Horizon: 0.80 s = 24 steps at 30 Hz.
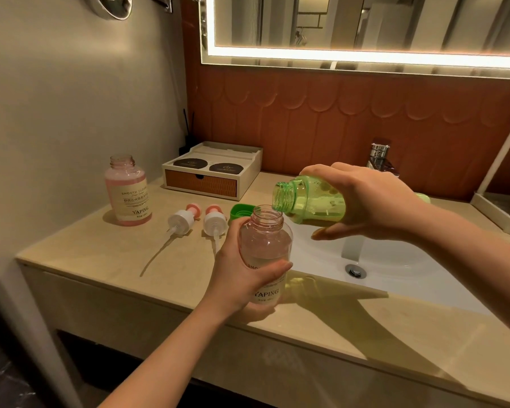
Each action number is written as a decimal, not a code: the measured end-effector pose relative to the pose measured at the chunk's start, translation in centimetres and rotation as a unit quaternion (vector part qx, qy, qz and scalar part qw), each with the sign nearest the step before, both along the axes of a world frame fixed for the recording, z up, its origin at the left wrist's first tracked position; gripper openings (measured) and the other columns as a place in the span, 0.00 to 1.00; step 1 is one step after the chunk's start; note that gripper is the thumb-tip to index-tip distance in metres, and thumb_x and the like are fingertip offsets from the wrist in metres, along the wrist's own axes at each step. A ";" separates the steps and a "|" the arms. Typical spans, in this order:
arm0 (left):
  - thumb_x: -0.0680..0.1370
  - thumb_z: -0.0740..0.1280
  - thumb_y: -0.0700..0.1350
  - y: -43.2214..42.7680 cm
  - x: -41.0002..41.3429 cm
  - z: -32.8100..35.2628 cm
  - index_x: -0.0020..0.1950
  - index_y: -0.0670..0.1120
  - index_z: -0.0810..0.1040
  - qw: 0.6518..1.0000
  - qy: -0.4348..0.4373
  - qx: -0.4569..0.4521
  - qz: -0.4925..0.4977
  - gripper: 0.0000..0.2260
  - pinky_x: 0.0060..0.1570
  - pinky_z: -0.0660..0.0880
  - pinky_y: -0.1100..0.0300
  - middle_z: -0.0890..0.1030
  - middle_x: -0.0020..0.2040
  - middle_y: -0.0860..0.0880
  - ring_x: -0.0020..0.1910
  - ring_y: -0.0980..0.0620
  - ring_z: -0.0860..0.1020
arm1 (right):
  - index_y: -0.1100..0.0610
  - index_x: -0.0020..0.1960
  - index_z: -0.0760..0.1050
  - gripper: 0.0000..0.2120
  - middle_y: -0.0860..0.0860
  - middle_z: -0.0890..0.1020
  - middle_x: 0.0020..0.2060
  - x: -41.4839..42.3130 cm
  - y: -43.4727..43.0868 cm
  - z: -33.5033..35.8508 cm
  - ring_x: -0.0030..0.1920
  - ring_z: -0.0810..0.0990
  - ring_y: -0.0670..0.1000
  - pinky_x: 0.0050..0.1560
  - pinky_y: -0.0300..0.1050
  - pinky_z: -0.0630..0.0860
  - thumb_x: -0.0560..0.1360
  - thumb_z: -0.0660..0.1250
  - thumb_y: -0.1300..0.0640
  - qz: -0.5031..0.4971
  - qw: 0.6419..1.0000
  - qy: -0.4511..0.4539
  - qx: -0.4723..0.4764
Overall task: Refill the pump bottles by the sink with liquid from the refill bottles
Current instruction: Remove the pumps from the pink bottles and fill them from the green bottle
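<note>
Left hand point(242, 278) has its grip closed round the open, clear pump bottle point(265, 245), fingers hiding part of its label; right hand point(362, 201) grips the tilted green refill bottle point(309, 201), mouth touching the pump bottle's rim, base hidden; no stream discernible

Two clear pink-tinted plastic bottles with white labels show: one point(128, 191) stands at the left of the frame, the other point(265, 254) sits at the centre. One translucent green plastic refill bottle point(309, 201) lies right of centre, and one green screw cap point(240, 211) rests just left of it. Two white pump heads with pink collars point(183, 219) point(215, 220) lie side by side left of centre. Two bare hands appear, left point(242, 275) and right point(368, 201). One white-and-orange drawer box point(212, 172) carries two dark round discs point(190, 163) point(226, 167). One white sink basin point(395, 260), one chrome tap point(380, 156) and one lit mirror point(365, 28) complete the count.
</note>
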<state>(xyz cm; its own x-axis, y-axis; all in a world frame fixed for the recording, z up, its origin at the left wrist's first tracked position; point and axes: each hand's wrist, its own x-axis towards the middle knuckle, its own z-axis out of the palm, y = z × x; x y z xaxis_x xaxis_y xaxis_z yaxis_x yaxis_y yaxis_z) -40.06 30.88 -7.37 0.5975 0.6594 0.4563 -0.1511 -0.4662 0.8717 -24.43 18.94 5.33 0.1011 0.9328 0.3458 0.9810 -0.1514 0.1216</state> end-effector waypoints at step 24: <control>0.61 0.79 0.46 0.1 0.1 -0.1 0.57 0.57 0.67 1.000 -0.009 -0.006 -0.008 0.30 0.47 0.72 0.75 0.76 0.55 0.58 0.54 0.64 0.75 | 0.45 0.70 0.59 0.45 0.51 0.78 0.52 -0.3 0.4 0.7 0.49 0.77 0.54 0.40 0.50 0.79 0.57 0.67 0.33 0.006 0.999 -0.032 -0.008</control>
<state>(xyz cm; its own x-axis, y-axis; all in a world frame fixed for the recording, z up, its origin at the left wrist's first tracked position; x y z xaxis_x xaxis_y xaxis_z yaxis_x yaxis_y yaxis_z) -39.99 30.94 -7.44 0.6000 0.6557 0.4583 -0.1737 -0.4525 0.8747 -24.74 19.29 6.04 0.0673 0.9392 0.3366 0.9731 -0.1363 0.1858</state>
